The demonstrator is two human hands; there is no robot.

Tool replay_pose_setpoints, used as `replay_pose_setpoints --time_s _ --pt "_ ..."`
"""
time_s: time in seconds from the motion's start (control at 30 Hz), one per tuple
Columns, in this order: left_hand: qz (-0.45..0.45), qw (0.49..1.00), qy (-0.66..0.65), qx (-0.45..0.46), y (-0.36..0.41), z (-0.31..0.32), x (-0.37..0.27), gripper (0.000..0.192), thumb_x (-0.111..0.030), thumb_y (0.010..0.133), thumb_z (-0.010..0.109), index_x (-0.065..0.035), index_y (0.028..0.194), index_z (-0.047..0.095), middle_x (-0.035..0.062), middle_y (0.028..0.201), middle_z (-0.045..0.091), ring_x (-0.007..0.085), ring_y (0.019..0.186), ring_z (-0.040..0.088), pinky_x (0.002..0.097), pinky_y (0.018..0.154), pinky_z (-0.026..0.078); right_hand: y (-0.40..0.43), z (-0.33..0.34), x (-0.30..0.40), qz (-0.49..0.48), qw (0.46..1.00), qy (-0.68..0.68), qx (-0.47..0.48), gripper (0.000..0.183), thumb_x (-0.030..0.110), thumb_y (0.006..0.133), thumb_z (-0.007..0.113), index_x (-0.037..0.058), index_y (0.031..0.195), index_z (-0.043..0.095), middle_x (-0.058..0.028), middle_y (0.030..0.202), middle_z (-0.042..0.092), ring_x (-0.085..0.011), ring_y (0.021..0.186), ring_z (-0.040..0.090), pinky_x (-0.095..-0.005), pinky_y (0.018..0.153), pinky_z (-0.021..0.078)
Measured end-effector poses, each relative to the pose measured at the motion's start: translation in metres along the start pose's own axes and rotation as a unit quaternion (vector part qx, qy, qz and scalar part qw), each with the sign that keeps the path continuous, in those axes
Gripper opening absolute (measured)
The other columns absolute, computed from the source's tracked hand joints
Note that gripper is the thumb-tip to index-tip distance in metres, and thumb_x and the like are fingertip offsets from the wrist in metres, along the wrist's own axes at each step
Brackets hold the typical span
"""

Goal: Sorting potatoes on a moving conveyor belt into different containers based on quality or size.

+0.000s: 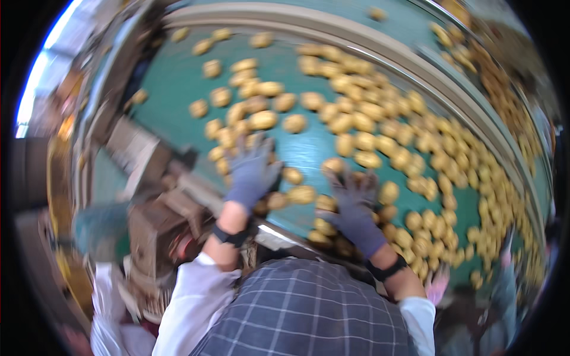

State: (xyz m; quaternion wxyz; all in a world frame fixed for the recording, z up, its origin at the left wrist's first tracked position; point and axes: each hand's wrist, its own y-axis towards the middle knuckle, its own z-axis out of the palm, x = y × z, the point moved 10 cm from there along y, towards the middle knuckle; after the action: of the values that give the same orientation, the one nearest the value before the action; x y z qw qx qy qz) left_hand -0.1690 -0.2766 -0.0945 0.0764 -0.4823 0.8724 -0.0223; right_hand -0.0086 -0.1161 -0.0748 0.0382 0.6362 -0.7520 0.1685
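Both my hands wear grey-blue work gloves over a green conveyor belt (296,149) that carries many yellow potatoes (363,122). My left hand (251,171) lies palm down with fingers spread over a cluster of potatoes at the left. A single potato (292,175) sits just right of its thumb. My right hand (354,207) is spread over potatoes near the belt's front edge. One potato (333,165) is at its fingertips and another (326,203) beside its thumb. Motion blurs both hands, and the potatoes under the palms are partly hidden.
A metal rail (356,33) borders the belt's far side, with another belt beyond it. Dusty machine housing (153,236) stands at my left. At the right, a co-worker's pink-gloved hand (437,285) reaches toward the potatoes. A white sleeve (107,302) of another person shows at lower left.
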Motion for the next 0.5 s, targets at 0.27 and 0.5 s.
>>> replay_pose_setpoints --time_s 0.27,0.5 --pt "0.072 0.965 -0.232 -0.094 -0.109 -0.025 -0.096 0.083 -0.047 0.076 0.07 -0.0087 0.145 0.048 0.0246 0.15 0.041 0.0473 0.142 0.033 0.065 0.117 0.018 -0.032 -0.049 -0.024 -0.059 0.991 0.004 -0.122 0.085 0.055 0.091 0.06 0.0093 0.156 0.032 -0.0274 0.158 0.027 -0.0448 0.145 0.025 -0.0548 0.119 0.018" --pt "0.04 0.974 -0.219 -0.03 -0.115 0.034 -0.082 0.089 -0.06 0.077 0.065 -0.0083 0.147 0.048 0.017 0.158 0.035 0.0426 0.15 0.019 0.0726 0.115 0.007 0.029 -0.008 -0.108 0.178 0.977 -0.117 0.032 0.102 0.079 0.089 0.042 0.0137 0.161 0.009 -0.0254 0.165 0.003 -0.0468 0.151 0.007 -0.0665 0.116 0.0136"
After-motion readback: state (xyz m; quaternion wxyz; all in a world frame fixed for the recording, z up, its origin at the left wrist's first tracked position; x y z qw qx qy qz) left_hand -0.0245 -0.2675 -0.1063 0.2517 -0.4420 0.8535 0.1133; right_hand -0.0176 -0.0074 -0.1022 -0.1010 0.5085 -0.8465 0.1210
